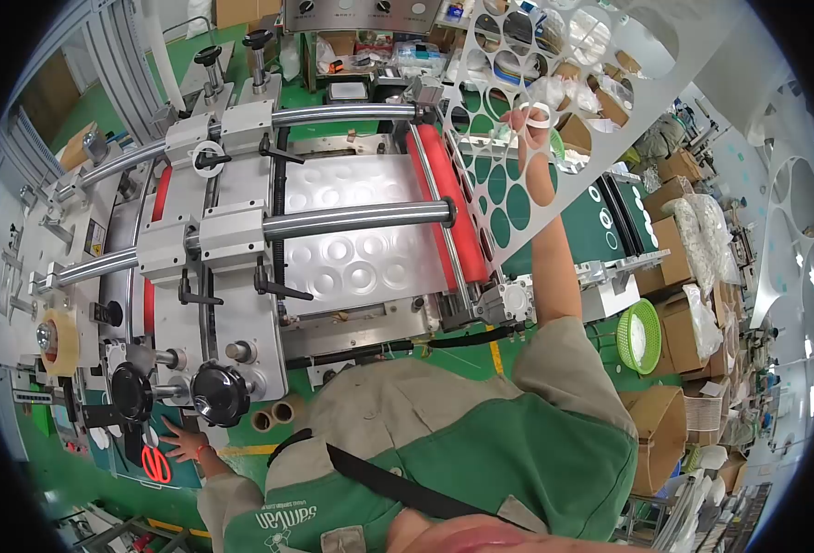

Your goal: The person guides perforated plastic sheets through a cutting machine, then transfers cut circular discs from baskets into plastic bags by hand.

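Head view: my right hand (pixel 525 126) is at one o'clock, fingers bent at a white ring (pixel 541 108), seen through the perforated sheet (pixel 612 131); can't tell how firm the grip is. Sheet hangs one to two o'clock, beside the red roller (pixel 444 164). Left hand (pixel 182 444) open, fingers spread, eight o'clock, near red-handled scissors (pixel 154 451). I'd say light, even tension suits this thin web; a sharp tug could tear it.

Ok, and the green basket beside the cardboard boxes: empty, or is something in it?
Not empty: the green basket has something white inside; what it is, I can't tell.
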Available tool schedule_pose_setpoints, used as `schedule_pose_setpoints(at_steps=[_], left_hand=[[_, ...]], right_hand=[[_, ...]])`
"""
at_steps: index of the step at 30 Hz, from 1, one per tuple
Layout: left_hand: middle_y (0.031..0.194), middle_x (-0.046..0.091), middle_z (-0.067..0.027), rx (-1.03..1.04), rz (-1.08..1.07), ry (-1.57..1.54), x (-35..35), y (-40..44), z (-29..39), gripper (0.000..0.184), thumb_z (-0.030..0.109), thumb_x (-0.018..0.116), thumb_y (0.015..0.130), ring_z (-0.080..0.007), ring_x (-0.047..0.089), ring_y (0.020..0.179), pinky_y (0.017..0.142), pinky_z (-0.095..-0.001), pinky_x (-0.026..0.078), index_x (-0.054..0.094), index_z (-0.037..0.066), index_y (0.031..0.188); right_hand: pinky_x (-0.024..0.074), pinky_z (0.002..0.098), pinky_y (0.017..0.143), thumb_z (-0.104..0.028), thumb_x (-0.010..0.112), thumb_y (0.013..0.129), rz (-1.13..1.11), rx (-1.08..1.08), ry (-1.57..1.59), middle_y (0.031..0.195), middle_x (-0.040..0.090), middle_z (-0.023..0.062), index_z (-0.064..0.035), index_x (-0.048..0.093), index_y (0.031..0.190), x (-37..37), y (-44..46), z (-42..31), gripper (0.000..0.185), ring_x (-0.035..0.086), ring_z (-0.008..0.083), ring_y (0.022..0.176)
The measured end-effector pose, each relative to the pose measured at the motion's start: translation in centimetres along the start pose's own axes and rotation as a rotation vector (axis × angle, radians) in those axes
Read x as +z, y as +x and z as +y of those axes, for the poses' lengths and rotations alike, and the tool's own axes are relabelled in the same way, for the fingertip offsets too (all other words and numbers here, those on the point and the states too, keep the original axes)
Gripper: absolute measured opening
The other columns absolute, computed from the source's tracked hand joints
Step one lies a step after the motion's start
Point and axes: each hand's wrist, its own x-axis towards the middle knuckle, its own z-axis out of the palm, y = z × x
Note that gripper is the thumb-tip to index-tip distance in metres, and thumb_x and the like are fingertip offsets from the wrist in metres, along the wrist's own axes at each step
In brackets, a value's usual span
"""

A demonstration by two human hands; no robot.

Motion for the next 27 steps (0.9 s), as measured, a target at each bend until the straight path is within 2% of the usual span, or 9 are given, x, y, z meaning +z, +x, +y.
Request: schedule_pose_setpoints(at_steps=[3, 4, 7, 10, 12, 13, 14, 19, 27], left_hand=[[0.151, 0.006, -0.0113, -0.010, -0.030, 0.019, 0.2, 0.2, 0.0, 0.107, 0.003, 0.061, 0.070, -0.0533, 0.017, 0.129, 0.098, -0.0631, 0.023, -0.007, 0.050, 0.137], [0.151, 0.005, -0.0109, -0.005, -0.019, 0.007, 0.6, 0.4, -0.2, 0.108, 0.001, 0.060, 0.069, -0.0533, 0.016, 0.129, 0.099, -0.0632, 0.023, -0.007, 0.050, 0.137], [0.151, 0.005, -0.0101, -0.014, -0.046, 0.022, -0.3, 0.0, 0.2, 0.106, 0.008, 0.064, 0.071, -0.0534, 0.017, 0.129, 0.099, -0.0634, 0.023, -0.007, 0.050, 0.137], [0.150, 0.006, -0.0096, -0.009, -0.046, 0.016, -0.4, 0.0, 0.2, 0.103, 0.019, 0.069, 0.073, -0.0537, 0.016, 0.129, 0.099, -0.0645, 0.022, -0.006, 0.051, 0.137], [0.150, 0.007, -0.0099, -0.001, -0.037, 0.001, 0.1, 0.2, -0.1, 0.097, 0.027, 0.067, 0.076, -0.0542, 0.015, 0.129, 0.098, -0.0650, 0.022, -0.004, 0.052, 0.137], [0.150, 0.007, -0.0101, -0.002, -0.034, 0.010, 0.0, 0.1, -0.1, 0.094, 0.030, 0.066, 0.077, -0.0544, 0.014, 0.129, 0.098, -0.0649, 0.022, -0.004, 0.051, 0.137], [0.150, 0.007, -0.0103, -0.002, -0.031, 0.017, 0.0, 0.1, 0.0, 0.092, 0.034, 0.065, 0.078, -0.0546, 0.014, 0.129, 0.098, -0.0648, 0.021, -0.004, 0.051, 0.137], [0.150, 0.007, -0.0112, 0.025, -0.014, 0.059, -0.6, -0.2, 0.2, 0.096, 0.041, 0.067, 0.075, -0.0557, 0.020, 0.126, 0.096, -0.0653, 0.026, -0.005, 0.049, 0.138], [0.150, 0.010, -0.0096, 0.016, 0.077, 0.072, 1.2, 0.6, -0.1, 0.098, 0.032, 0.067, 0.075, -0.0540, 0.024, 0.126, 0.095, -0.0639, 0.028, -0.008, 0.052, 0.136]], right_hand=[[0.0439, 0.0280, 0.073, -0.008, 0.053, 0.089, 0.014, -0.084, -0.239, 0.081, 0.058, 0.0072, -0.0044, 0.043, 0.086, 0.1, -0.8, -1.1, 0.011, 0.058, 0.0161, 0.078], [0.0413, 0.0234, 0.068, -0.017, 0.056, 0.090, 0.013, -0.159, -0.290, 0.076, 0.059, 0.0049, -0.0045, 0.046, 0.089, 0.0, -0.8, -0.6, 0.016, 0.055, 0.0116, 0.073], [0.0418, 0.0219, 0.063, -0.002, 0.056, 0.086, -0.013, -0.245, -0.401, 0.082, 0.054, 0.0031, -0.0056, 0.042, 0.086, -0.5, -0.7, 0.3, 0.015, 0.054, 0.0095, 0.073], [0.0367, 0.0193, 0.059, -0.004, 0.059, 0.084, 0.083, 0.119, 0.155, 0.078, 0.052, 0.0002, -0.0060, 0.044, 0.084, 0.2, -2.5, -0.8, 0.015, 0.046, 0.0057, 0.064], [0.0349, 0.0194, 0.057, -0.009, 0.062, 0.084, 0.032, 0.110, -0.376, 0.075, 0.051, -0.0006, -0.0059, 0.046, 0.085, 1.6, -5.4, -4.6, 0.016, 0.045, 0.0053, 0.064], [0.0375, 0.0182, 0.059, -0.005, 0.061, 0.085, 0.000, -0.012, -0.413, 0.072, 0.046, -0.0014, -0.0034, 0.048, 0.089, 1.3, -6.3, -4.2, 0.013, 0.041, 0.0046, 0.063], [0.0355, 0.0177, 0.052, -0.004, 0.062, 0.083, -0.018, -0.062, -0.344, 0.069, 0.046, -0.0032, -0.0047, 0.048, 0.090, 0.6, -7.2, -3.4, 0.016, 0.042, 0.0034, 0.061], [0.0351, 0.0176, 0.047, -0.017, 0.059, 0.087, -0.060, 0.500, -0.095, 0.075, 0.055, -0.0013, -0.0066, 0.050, 0.092, -1.7, -12.9, -1.3, 0.015, 0.046, 0.0037, 0.057], [0.0314, 0.0181, 0.042, -0.022, 0.051, 0.092, -0.139, 0.623, -0.011, 0.073, 0.057, 0.0014, -0.0083, 0.046, 0.098, -2.2, -13.7, -1.0, 0.016, 0.042, 0.0049, 0.046]])
